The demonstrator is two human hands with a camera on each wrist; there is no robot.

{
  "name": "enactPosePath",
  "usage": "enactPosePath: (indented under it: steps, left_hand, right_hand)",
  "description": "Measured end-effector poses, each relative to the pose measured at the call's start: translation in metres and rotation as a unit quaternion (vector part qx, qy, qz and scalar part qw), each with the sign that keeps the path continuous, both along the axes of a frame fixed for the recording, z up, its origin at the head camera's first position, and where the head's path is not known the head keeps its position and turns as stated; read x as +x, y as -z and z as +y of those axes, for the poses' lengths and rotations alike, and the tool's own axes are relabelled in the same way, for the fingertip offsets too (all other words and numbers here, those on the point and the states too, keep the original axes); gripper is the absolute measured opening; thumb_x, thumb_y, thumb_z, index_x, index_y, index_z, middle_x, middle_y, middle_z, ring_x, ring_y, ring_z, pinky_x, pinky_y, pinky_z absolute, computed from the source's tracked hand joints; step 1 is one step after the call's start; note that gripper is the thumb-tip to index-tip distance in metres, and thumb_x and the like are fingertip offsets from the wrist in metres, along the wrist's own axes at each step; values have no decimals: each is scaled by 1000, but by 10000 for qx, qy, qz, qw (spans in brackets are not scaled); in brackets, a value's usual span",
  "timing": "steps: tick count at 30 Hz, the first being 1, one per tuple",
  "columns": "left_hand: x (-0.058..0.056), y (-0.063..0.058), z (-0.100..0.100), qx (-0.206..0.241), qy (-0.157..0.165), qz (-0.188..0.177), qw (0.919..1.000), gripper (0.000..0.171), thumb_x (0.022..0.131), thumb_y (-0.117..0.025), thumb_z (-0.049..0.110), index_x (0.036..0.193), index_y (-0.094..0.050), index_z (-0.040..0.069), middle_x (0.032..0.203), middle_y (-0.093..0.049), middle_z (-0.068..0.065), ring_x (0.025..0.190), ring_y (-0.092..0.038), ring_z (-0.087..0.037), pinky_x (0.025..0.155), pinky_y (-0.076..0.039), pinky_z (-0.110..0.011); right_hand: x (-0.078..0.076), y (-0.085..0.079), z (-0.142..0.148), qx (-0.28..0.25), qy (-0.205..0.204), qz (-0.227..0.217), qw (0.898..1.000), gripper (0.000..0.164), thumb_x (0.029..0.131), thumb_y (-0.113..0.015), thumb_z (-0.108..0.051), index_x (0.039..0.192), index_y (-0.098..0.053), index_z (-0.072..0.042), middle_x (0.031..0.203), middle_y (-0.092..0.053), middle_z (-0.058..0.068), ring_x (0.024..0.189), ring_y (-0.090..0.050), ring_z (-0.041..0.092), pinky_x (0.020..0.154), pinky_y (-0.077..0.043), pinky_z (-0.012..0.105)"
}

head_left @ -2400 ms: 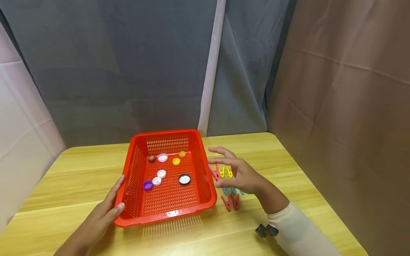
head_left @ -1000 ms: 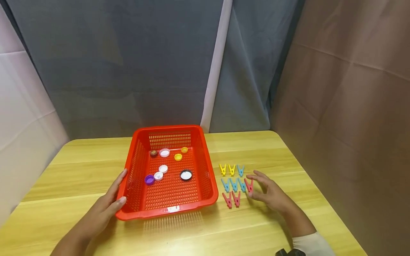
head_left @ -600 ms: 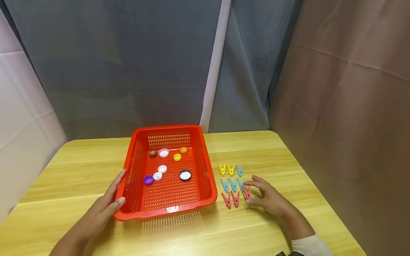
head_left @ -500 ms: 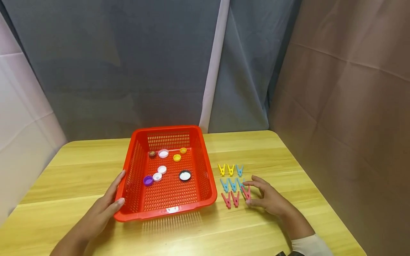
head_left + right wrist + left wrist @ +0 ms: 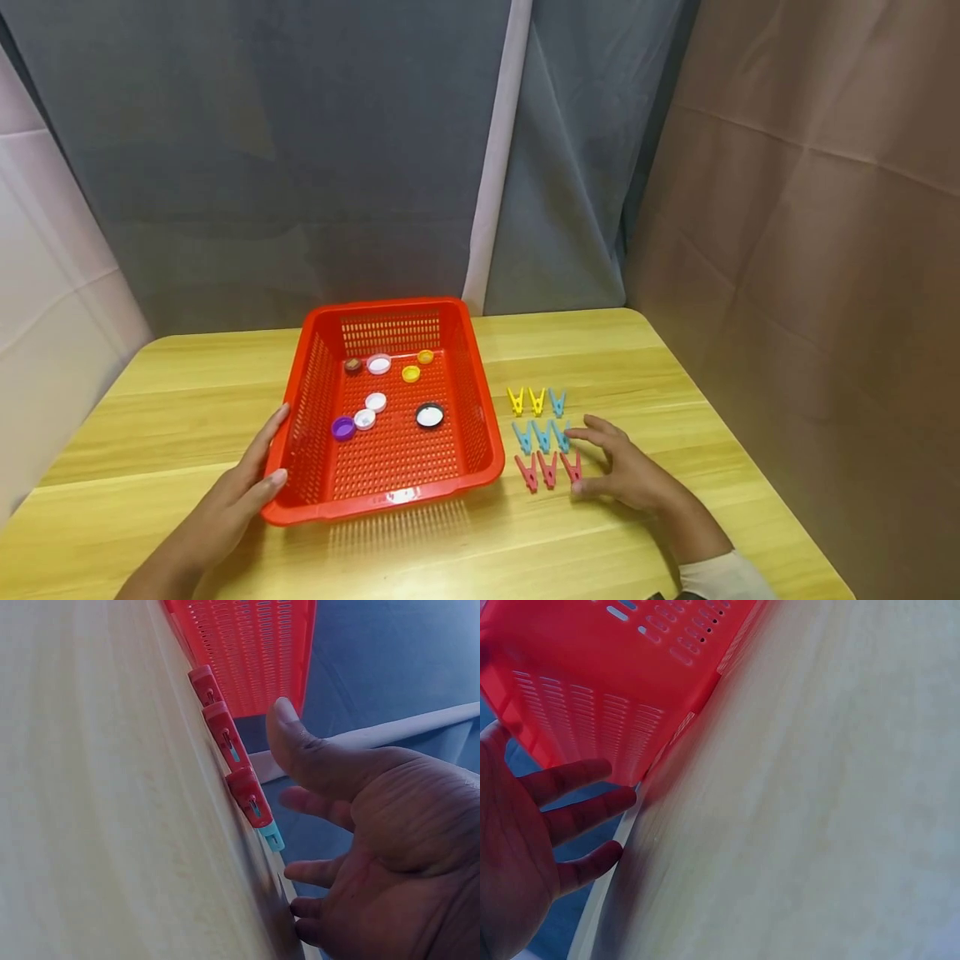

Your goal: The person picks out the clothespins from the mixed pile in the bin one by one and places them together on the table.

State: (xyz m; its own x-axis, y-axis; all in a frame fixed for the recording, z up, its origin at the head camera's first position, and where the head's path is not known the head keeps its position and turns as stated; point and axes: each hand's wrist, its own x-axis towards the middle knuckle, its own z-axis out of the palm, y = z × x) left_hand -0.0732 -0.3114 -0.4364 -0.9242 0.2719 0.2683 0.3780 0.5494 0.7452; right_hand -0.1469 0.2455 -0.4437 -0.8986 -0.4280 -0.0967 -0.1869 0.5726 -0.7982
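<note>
My left hand (image 5: 221, 512) rests at the left side of the red plastic basket (image 5: 450, 486), fingers along the wall and thumb by the front corner. In the left wrist view its fingers (image 5: 577, 817) look straight and spread. My right hand (image 5: 626, 471) is at the right end of the clothespins, thumb and fingers apart around a red clothespin (image 5: 573, 468). In the right wrist view that clothespin (image 5: 249, 796) stands free of the thumb. Two more red clothespins (image 5: 547, 471) share its row. Behind lie three blue clothespins (image 5: 542, 437), then two yellow clothespins (image 5: 537, 402) and one blue.
Several bottle caps lie in the basket, among them a purple cap (image 5: 343, 429), a black-rimmed cap (image 5: 430, 416) and a yellow cap (image 5: 411, 374). The wooden table (image 5: 187, 392) ends at a grey curtain (image 5: 300, 167) behind and a brown cloth (image 5: 817, 250) at the right.
My right hand came from near the basket's right side to the clothespins' right end. It set the red clothespin down at the front row's end and let go. My left hand stayed at the basket.
</note>
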Motion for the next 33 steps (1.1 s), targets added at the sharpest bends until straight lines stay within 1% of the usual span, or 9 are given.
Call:
enactPosePath:
  steps: [3,5,7,10,13,15,20,26,33]
  left_hand:
    - [0,1,-1,-23,-37,-1,10000,81,111,-50,9,178,-8,27,170,-38,-33,135,-44,21,98,-44,-5]
    - [0,2,-1,-42,-49,-5,10000,81,111,-50,10,178,-8,27,170,-38,-33,135,-43,21,98,-44,-6]
    - [0,1,-2,-80,-83,-68,9999,80,112,-49,11,178,-8,28,171,-37,-33,135,-42,23,99,-44,-7]
    - [0,0,-2,-145,-138,-226,9995,80,113,-49,15,178,-6,32,174,-34,-31,135,-38,25,100,-46,-11]
    - [0,-1,-1,-155,-152,-347,9992,79,113,-48,18,177,-4,34,175,-31,-30,134,-36,27,99,-48,-14]
    - [0,-1,-1,-129,-123,-359,9992,79,113,-48,18,177,-4,34,175,-30,-30,134,-37,27,97,-50,-15]
    - [0,-1,-1,-55,-77,-323,9994,79,113,-48,17,177,-4,33,175,-30,-31,134,-39,25,97,-51,-14]
    - [1,-1,0,-26,-34,-258,9997,79,113,-48,14,178,-4,32,173,-33,-33,134,-43,22,96,-51,-13]
    - [0,0,-2,-144,-155,-419,9989,79,114,-48,19,177,-4,35,175,-31,-30,133,-38,26,95,-52,-15]
  right_hand:
    - [0,-1,0,79,32,114,9999,83,86,-94,-25,158,-55,-10,177,-18,33,161,-13,66,121,-23,85]
    - [0,-1,0,117,87,236,9996,82,84,-96,-23,155,-57,-7,176,-21,34,160,-17,67,121,-25,84]
    - [0,-2,0,176,148,339,9992,78,82,-97,-21,150,-61,-7,174,-25,34,159,-22,66,122,-27,83]
    - [1,-2,1,257,228,393,9986,66,80,-99,-19,137,-66,-9,172,-29,33,158,-25,66,121,-29,82]
    - [2,-2,2,320,258,324,9986,56,80,-99,-19,128,-69,-13,172,-31,32,158,-24,66,121,-29,82]
    - [2,-1,2,353,273,304,9985,51,81,-98,-20,124,-69,-15,173,-31,31,159,-23,66,121,-29,82]
    - [3,1,0,460,286,375,9978,44,85,-96,-22,120,-69,-20,173,-32,29,159,-23,64,120,-30,83]
    - [2,1,0,523,273,415,9974,41,87,-95,-25,118,-68,-22,172,-33,28,160,-23,63,119,-31,83]
    - [1,3,0,517,262,422,9974,41,87,-94,-27,119,-68,-23,173,-33,28,161,-22,60,119,-33,82]
